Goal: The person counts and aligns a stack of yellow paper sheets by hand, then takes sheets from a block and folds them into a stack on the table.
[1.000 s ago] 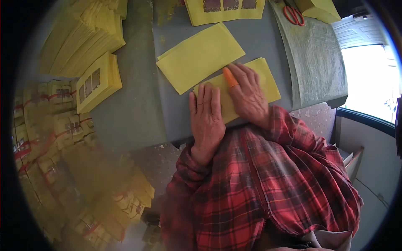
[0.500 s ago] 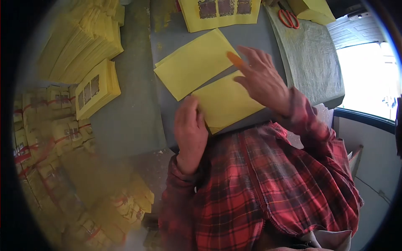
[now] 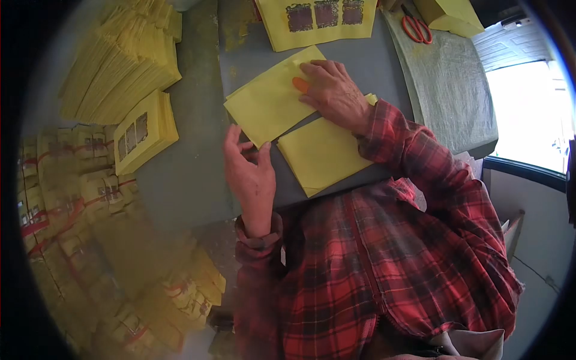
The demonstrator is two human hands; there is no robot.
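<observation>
On the grey table lie two folded yellow sheets. The farther sheet [image 3: 264,96] has my right hand [image 3: 333,93] on its right part, fingers curled down against it, with an orange cover on one finger. My left hand [image 3: 251,171] is at that sheet's lower left corner, thumb and fingers apart, palm turned partly up. Nearer my body, the other yellow sheet [image 3: 327,156] lies flat, its right end partly under my right forearm. A yellow stack with dark printed panels [image 3: 318,24] is at the table's far edge.
Red-handled scissors [image 3: 416,29] rest on a grey-green cover [image 3: 450,90] at the right, near a yellow stack [image 3: 450,15]. Tall yellow piles [image 3: 126,66] and a printed stack [image 3: 144,132] stand at the left. Red-banded bundles [image 3: 72,198] fill the lower left.
My right hand has moved from the nearer sheet up and left onto the farther one. My left hand has left the nearer sheet and moved left to the farther sheet's corner. The nearer sheet has shifted.
</observation>
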